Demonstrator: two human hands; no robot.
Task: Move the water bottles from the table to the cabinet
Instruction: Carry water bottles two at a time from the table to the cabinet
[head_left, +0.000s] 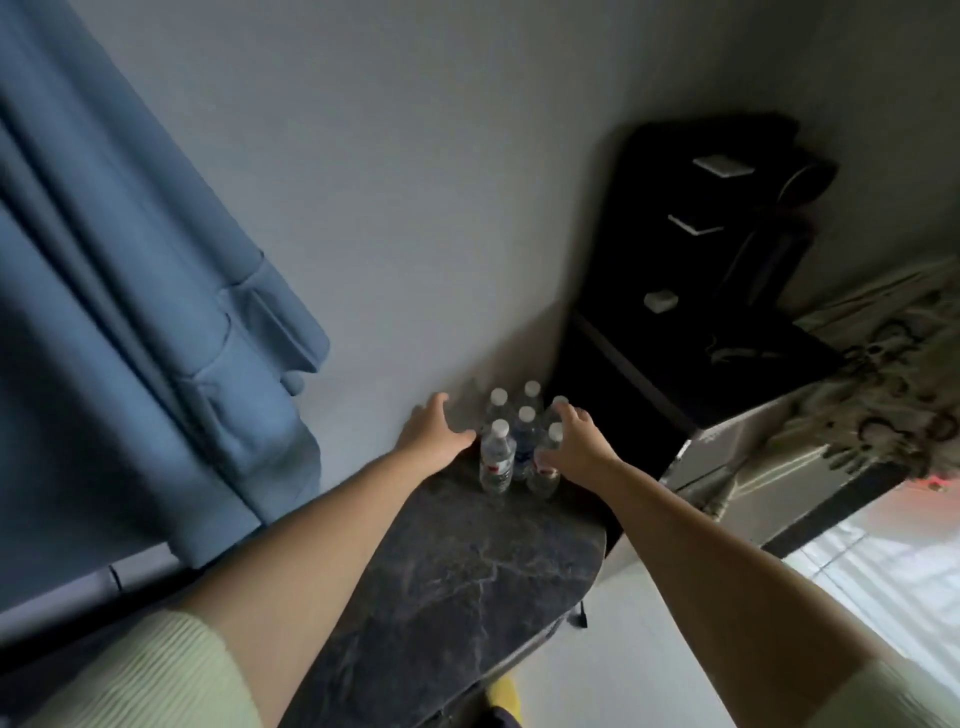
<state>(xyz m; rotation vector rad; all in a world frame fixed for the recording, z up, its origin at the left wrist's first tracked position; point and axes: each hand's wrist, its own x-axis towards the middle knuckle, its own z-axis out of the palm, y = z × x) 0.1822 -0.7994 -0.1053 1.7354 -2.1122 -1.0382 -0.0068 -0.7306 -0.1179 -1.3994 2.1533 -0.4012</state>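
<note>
Six water bottles (522, 441) stand upright in a tight cluster, white caps up, at the far end of the dark marbled table (467, 571), close against the wall. The left hand (434, 434) sits at the cluster's 9 o'clock, fingers spread and relaxed, thumb near the front-left bottle (497, 457); it grips nothing. The right hand (576, 441) comes in from 3 o'clock, fingers loosely fanned over the right-side bottles and touching or nearly touching them (contact cannot be confirmed), with no closed grasp evident.

Judgement: the step in hand is the first pick-up. It would go best with each hand wrapped around an outer bottle's body below the shoulder and lifted straight up, so that neighbours are not toppled.

The dark cabinet (701, 249) stands at 1 o'clock from the bottles, just beside the table end. Its interior is dim, its small pale items are unidentifiable, and its free space cannot be judged. Bottle labels are blurred.
</note>
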